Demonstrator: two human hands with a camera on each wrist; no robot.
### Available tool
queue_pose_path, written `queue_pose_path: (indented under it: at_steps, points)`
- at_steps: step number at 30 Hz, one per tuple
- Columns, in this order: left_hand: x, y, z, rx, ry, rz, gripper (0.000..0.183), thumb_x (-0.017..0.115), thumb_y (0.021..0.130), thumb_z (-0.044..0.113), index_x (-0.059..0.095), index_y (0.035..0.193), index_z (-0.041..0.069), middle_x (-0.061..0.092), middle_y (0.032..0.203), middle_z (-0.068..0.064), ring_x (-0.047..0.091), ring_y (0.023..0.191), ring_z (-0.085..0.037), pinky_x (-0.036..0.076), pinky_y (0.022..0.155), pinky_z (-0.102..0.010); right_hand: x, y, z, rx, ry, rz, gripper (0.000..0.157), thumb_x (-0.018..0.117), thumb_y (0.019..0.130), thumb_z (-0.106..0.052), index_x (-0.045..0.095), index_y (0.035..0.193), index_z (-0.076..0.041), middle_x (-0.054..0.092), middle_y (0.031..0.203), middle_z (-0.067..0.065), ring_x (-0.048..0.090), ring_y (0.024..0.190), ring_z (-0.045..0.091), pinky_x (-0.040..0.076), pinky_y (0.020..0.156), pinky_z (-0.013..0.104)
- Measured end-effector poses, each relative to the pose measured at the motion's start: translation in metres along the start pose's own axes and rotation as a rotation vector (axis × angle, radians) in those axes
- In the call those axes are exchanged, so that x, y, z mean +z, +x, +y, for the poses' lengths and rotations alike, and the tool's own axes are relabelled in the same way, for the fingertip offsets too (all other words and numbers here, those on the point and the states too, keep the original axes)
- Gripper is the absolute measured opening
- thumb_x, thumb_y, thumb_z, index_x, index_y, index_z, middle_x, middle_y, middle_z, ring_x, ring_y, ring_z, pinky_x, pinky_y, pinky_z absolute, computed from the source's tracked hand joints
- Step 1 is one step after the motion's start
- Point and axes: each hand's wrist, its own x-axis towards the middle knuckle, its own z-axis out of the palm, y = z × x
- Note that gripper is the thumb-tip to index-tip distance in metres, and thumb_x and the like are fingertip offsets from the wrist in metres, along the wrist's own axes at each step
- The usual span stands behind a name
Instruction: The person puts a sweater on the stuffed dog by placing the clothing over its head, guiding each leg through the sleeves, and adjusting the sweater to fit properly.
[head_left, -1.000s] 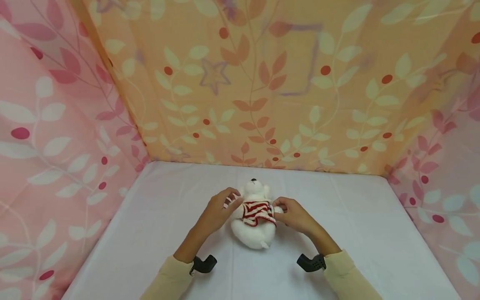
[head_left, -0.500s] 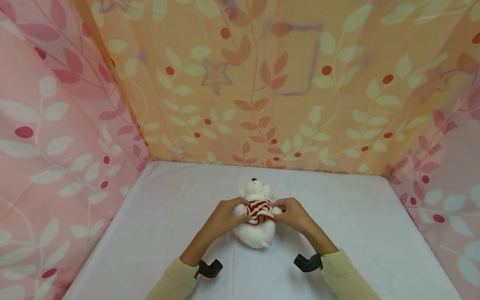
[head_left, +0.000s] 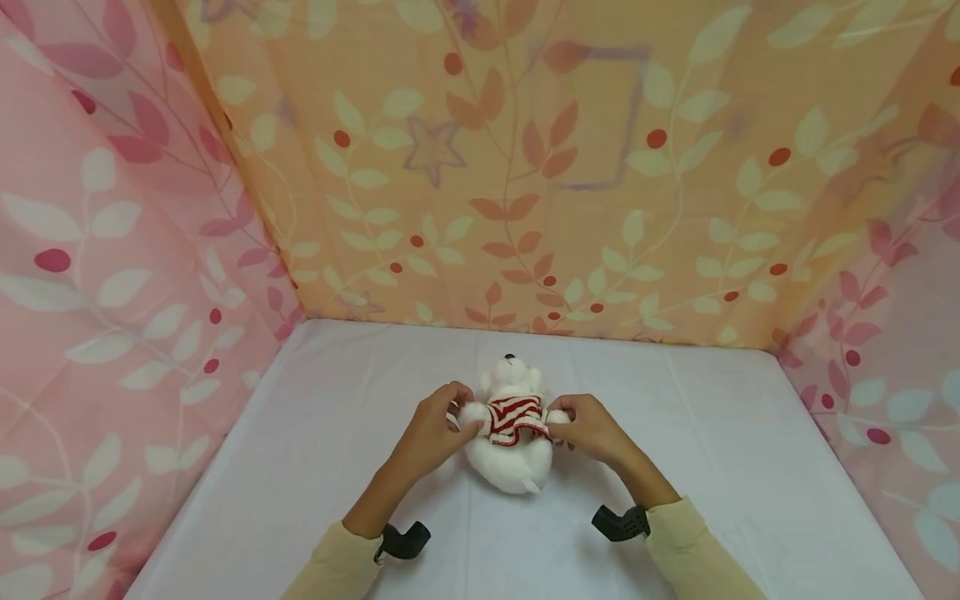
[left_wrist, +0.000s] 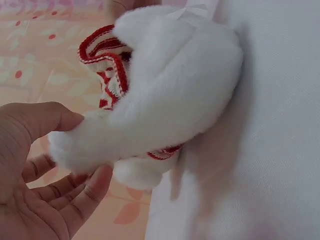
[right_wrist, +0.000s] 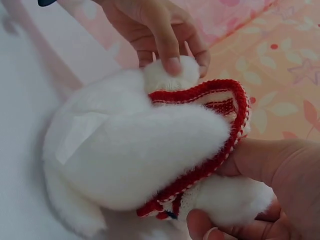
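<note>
A white plush bear [head_left: 504, 468] lies on its back, black nose toward the far wall. It wears a knitted red-and-white striped sweater [head_left: 516, 419]. On its left side my left hand [head_left: 429, 431] pinches a furry paw [left_wrist: 75, 145], thumb on top and fingertips below. My right hand [head_left: 592, 427] grips the opposite paw [right_wrist: 235, 200], its thumb lying at the sweater's red hem [right_wrist: 235, 145]. The hem stands away from the belly in the right wrist view. A white tag [right_wrist: 80, 132] shows at the bear's bottom.
A white cloth covers the table [head_left: 360, 367]. Leaf-patterned curtains close it in, with an orange one [head_left: 510, 167] at the back and pink ones [head_left: 97, 333] at both sides. Black wrist cameras [head_left: 405, 540] jut inward from both sleeves.
My left hand came in from the bear's side to the sweater's edge, then drew back left onto the paw, pulling it outward a little. My right hand stays nearly where it was.
</note>
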Motion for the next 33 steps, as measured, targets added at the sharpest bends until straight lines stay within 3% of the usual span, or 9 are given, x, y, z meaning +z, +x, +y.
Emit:
queue_pose_path:
  at_steps: [8,13,17,20,24,27,30,33]
  points:
    - [0.007,0.002,-0.002,-0.059,0.058,-0.075,0.031,0.080,0.085,0.011,0.067,0.114,0.008,0.071,0.105,-0.007,0.063,0.083,-0.014,0.055,0.067,-0.027,0.004,0.002,-0.001,-0.029,0.047,-0.003,0.019,0.072,0.083,-0.003,0.069,0.101,0.002,0.071,0.082,0.006,0.064,0.070,0.018,0.058,0.063,0.035]
    - [0.015,0.005,-0.006,-0.056,0.088,-0.051,0.032,0.082,0.082,0.009,0.066,0.109,0.013,0.073,0.101,-0.007,0.059,0.082,-0.014,0.053,0.074,-0.033,0.006,0.003,0.001,-0.023,0.032,0.040,0.027,0.075,0.078,0.000,0.069,0.104,-0.003,0.068,0.095,0.008,0.060,0.078,0.020,0.053,0.063,0.033]
    - [0.016,0.006,-0.009,-0.047,0.060,-0.064,0.034,0.082,0.082,0.008,0.063,0.109,0.015,0.072,0.103,-0.007,0.058,0.084,-0.015,0.052,0.076,-0.034,0.008,0.003,0.005,-0.030,-0.006,0.080,0.029,0.075,0.077,0.002,0.069,0.105,-0.004,0.067,0.091,0.007,0.059,0.073,0.020,0.051,0.059,0.031]
    - [0.014,0.008,-0.015,-0.077,-0.033,-0.117,0.033,0.080,0.087,0.013,0.062,0.114,0.016,0.070,0.109,-0.007,0.062,0.085,-0.014,0.053,0.073,-0.031,0.007,0.001,0.008,-0.051,-0.030,0.090,0.027,0.074,0.078,0.001,0.069,0.105,-0.002,0.066,0.083,0.006,0.057,0.067,0.018,0.049,0.056,0.031]
    - [0.009,0.013,-0.023,-0.168,-0.329,-0.177,0.026,0.060,0.104,0.024,0.061,0.123,0.006,0.067,0.115,-0.013,0.067,0.089,-0.016,0.058,0.073,-0.031,0.001,-0.002,0.013,-0.109,-0.044,0.049,0.027,0.068,0.078,0.006,0.069,0.104,0.001,0.065,0.081,0.005,0.058,0.067,0.018,0.051,0.058,0.032]
    - [0.005,0.019,-0.028,-0.232,-0.503,-0.161,0.033,0.047,0.110,0.022,0.061,0.123,-0.005,0.067,0.112,-0.016,0.066,0.089,-0.015,0.058,0.074,-0.030,-0.006,-0.005,0.017,-0.143,0.014,0.002,0.028,0.060,0.081,0.011,0.067,0.107,0.005,0.067,0.088,0.008,0.062,0.075,0.023,0.057,0.063,0.038]
    - [0.009,0.025,-0.038,-0.271,-0.539,-0.138,0.025,0.056,0.103,0.007,0.063,0.122,-0.007,0.070,0.100,-0.010,0.065,0.083,-0.011,0.056,0.071,-0.026,-0.010,-0.005,0.018,-0.110,0.110,0.023,0.023,0.056,0.091,0.007,0.066,0.112,0.007,0.070,0.097,0.012,0.066,0.081,0.025,0.059,0.069,0.043]
    - [0.018,0.028,-0.049,-0.306,-0.555,-0.148,0.033,0.067,0.090,-0.002,0.066,0.123,-0.003,0.071,0.095,-0.007,0.067,0.084,-0.013,0.056,0.071,-0.027,-0.010,0.000,0.018,-0.037,0.180,0.090,0.022,0.060,0.101,-0.009,0.067,0.118,0.002,0.072,0.105,0.013,0.067,0.086,0.021,0.060,0.072,0.039]
